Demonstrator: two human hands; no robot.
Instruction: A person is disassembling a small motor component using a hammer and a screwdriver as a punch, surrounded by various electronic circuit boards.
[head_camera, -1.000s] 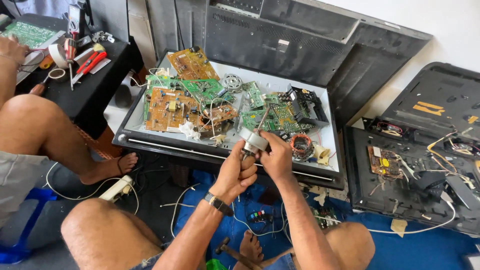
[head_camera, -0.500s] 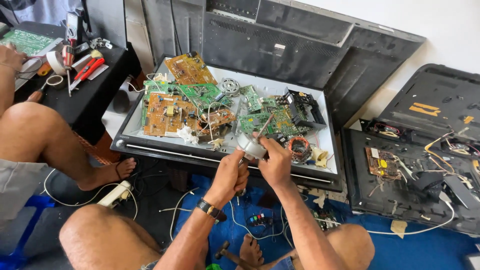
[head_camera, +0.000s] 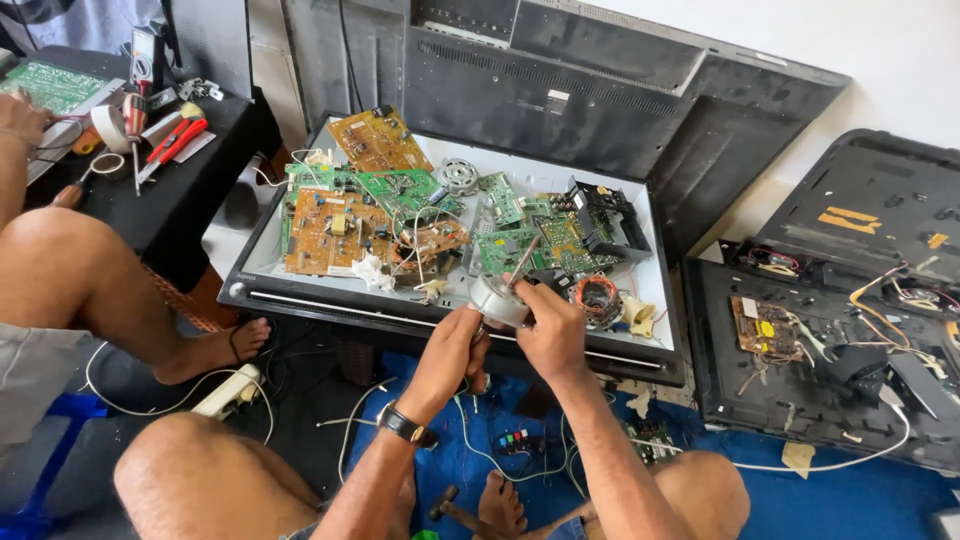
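Observation:
Both my hands hold a small round silver motor (head_camera: 497, 298) with a thin shaft sticking up, just above the front edge of a flat screen panel (head_camera: 300, 300) lying face up. My left hand (head_camera: 452, 345), with a black wristwatch, grips the motor from below left. Gripping it from the right is my right hand (head_camera: 552, 330). On the panel lie several green and brown circuit boards (head_camera: 330, 228), a copper coil ring (head_camera: 598, 297) and a round metal part (head_camera: 459, 176).
Another person's bare leg and foot (head_camera: 215, 350) are at the left, next to a black table (head_camera: 190, 190) with red-handled pliers and tape. A white power strip (head_camera: 228, 392) lies on the floor. An opened black chassis with wires (head_camera: 830, 370) sits at the right. A hammer (head_camera: 455, 510) lies between my feet.
My hands have shifted slightly with the motor still in them; the view has drifted a little. Nothing was picked up or let go.

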